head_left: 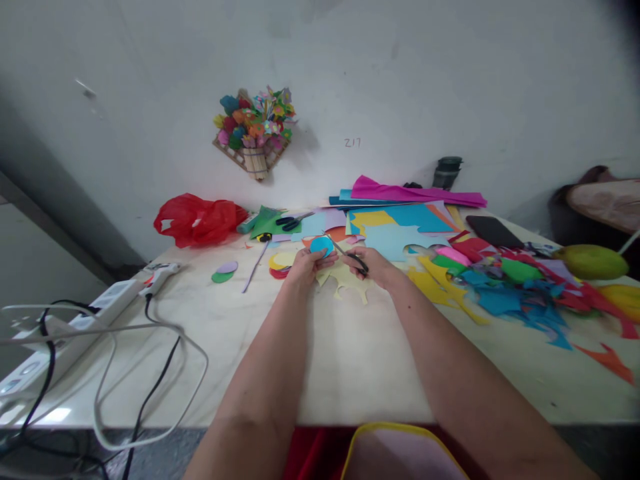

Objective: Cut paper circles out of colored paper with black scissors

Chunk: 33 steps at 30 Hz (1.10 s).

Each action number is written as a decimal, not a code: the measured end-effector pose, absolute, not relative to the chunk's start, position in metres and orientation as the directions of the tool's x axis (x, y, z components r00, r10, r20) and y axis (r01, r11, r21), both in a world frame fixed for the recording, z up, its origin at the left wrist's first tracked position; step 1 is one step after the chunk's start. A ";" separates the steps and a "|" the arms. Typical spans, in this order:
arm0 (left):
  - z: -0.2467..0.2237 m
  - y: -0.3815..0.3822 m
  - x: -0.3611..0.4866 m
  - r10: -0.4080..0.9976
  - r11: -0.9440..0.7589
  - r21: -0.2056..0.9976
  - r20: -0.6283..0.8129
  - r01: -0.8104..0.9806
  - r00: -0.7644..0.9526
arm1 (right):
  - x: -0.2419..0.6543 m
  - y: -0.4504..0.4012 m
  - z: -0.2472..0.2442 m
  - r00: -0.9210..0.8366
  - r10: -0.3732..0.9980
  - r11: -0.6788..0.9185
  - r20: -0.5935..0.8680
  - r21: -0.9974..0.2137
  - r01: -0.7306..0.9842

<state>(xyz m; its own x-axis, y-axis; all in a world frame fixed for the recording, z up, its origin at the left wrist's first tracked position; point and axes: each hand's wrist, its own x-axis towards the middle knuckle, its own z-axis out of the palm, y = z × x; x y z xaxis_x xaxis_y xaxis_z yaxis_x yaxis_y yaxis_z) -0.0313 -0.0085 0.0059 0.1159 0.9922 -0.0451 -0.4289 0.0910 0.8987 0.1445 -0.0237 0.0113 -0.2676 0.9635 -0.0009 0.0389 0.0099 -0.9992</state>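
Near the middle of the white table, my left hand (306, 264) is closed on a round blue paper piece (321, 247), thumb on top. To its right my right hand (373, 262) is wrapped round black-handled scissors (358, 263), whose blades point up and left toward the blue piece's edge. Pale yellow paper with curved cut-outs (350, 283) lies beneath both hands. Yellow and red round pieces (280, 266) lie just left of my left hand.
A power strip (100, 310) with loose cables sits at the left. Coloured scraps (515, 290) and a dark phone (494, 232) are on the right. Behind are a red plastic bag (197, 220), a second pair of scissors (291, 223) and coloured sheets (400, 233).
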 end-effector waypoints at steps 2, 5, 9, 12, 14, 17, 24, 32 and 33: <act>0.005 -0.008 -0.032 0.991 0.102 0.898 -0.056 -0.429 0.119 | 0.145 -0.024 0.011 -0.278 0.960 0.010 0.002 -1.000 0.027; 0.005 -0.008 -0.032 0.990 0.114 0.899 -0.068 -0.422 0.123 | 0.145 -0.025 0.013 -0.276 0.961 0.011 0.000 -0.999 0.039; 0.006 -0.009 -0.031 0.988 0.121 0.904 -0.071 -0.409 0.137 | 0.144 -0.028 0.016 -0.267 0.964 0.014 -0.003 -0.998 0.061; 0.006 -0.008 -0.032 0.988 0.116 0.905 -0.062 -0.409 0.143 | 0.144 -0.030 0.017 -0.263 0.965 0.025 0.008 -0.998 0.061; 0.005 -0.008 -0.032 0.988 0.108 0.906 -0.050 -0.410 0.149 | 0.144 -0.030 0.018 -0.265 0.964 0.033 0.016 -0.998 0.061; 0.004 -0.007 -0.033 0.987 0.093 0.908 -0.031 -0.408 0.156 | 0.144 -0.031 0.020 -0.264 0.964 0.036 0.018 -0.997 0.063; 0.006 -0.007 -0.032 0.989 0.109 0.900 -0.055 -0.423 0.139 | 0.144 -0.035 0.025 -0.246 0.969 0.028 0.016 -0.999 0.045; 0.007 -0.008 -0.037 0.985 0.117 0.910 -0.055 -0.399 0.165 | 0.144 -0.036 0.028 -0.255 0.966 0.045 0.034 -0.998 0.037; 0.007 -0.009 -0.037 0.985 0.120 0.909 -0.058 -0.398 0.164 | 0.144 -0.036 0.028 -0.256 0.966 0.044 0.032 -0.998 0.040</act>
<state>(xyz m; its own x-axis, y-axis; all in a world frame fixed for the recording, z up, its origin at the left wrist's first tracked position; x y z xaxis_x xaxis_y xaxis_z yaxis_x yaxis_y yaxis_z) -0.0371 -0.0087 0.0073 0.1644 0.9847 -0.0580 -0.3984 0.1201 0.9093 0.1436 -0.0364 0.0277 -0.2559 0.9662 0.0325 0.0399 0.0441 -0.9982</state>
